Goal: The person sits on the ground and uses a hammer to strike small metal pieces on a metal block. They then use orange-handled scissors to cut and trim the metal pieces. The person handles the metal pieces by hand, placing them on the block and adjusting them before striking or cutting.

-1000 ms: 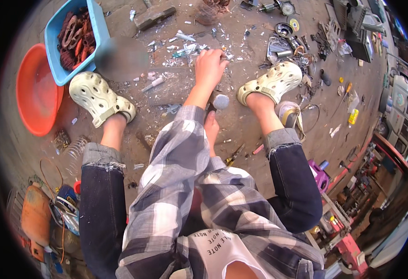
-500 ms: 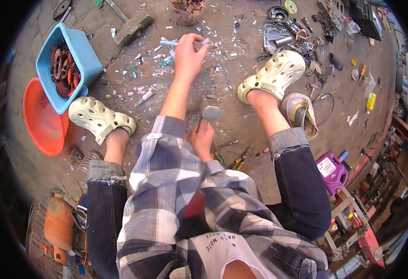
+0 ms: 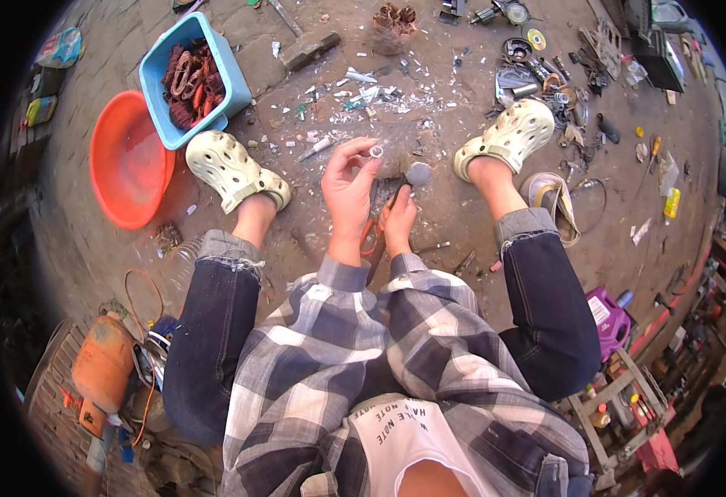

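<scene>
My left hand [image 3: 348, 199] is raised over the ground, thumb and fingertips pinched on a small whitish ring-shaped piece [image 3: 376, 151]. Close by on the right, my right hand [image 3: 399, 222] is closed around the handle of a hammer, just below its grey metal head [image 3: 418, 173]. Between my wrists shows a tool with an orange handle [image 3: 369, 238]; my hands partly hide it, and I cannot tell whether the right one also holds it. Past my hands lie scattered white fragments [image 3: 361, 77] and a pale cylindrical piece with a pointed end [image 3: 319, 147].
A blue basin [image 3: 237, 81] of reddish-brown coils overlaps an orange basin [image 3: 108, 186] at left. My clogs [image 3: 508, 137] flank the work spot. Metal parts [image 3: 516, 79] lie far right, a tape roll [image 3: 545, 195] near my right foot, a purple jug [image 3: 607, 323] lower right.
My left hand has come back from the scattered fragments toward me, beside the right hand, still pinching a small piece. The view has shifted, and the orange-handled tool now shows.
</scene>
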Tool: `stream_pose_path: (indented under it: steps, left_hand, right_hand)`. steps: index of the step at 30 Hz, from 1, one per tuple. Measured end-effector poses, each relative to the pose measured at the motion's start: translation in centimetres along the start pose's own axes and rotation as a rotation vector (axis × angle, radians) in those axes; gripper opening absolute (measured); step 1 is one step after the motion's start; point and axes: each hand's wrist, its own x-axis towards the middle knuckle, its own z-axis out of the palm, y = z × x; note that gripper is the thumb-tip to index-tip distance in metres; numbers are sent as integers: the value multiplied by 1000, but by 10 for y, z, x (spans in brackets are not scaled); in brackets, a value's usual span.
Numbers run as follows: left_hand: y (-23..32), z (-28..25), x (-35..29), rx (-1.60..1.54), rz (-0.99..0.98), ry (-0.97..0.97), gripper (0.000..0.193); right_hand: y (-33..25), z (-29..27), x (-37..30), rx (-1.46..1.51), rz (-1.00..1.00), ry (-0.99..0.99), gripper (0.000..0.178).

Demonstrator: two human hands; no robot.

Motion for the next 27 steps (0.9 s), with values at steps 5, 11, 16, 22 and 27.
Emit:
stream_pose_path:
  steps: [5, 11, 16, 22, 27]
  left_hand:
    - [6, -7, -2, 42, 36, 53, 26]
    - [1, -9, 1, 108, 74, 116, 28]
    - [-8, -14, 5, 243, 54, 168, 26]
    - [-57, -49, 5, 441, -90, 414, 19]
    - [-73, -40, 4, 644, 74, 183, 19]
  right_hand:
    - [-4, 5, 0, -30, 7, 20, 50]
    - [-10, 10, -5, -82, 21, 58, 55]
    - [-5, 8, -2, -77, 2, 64, 55]
    - [0, 7, -3, -93, -2, 74, 54]
    - [7, 10, -4, -81, -21, 75, 53]
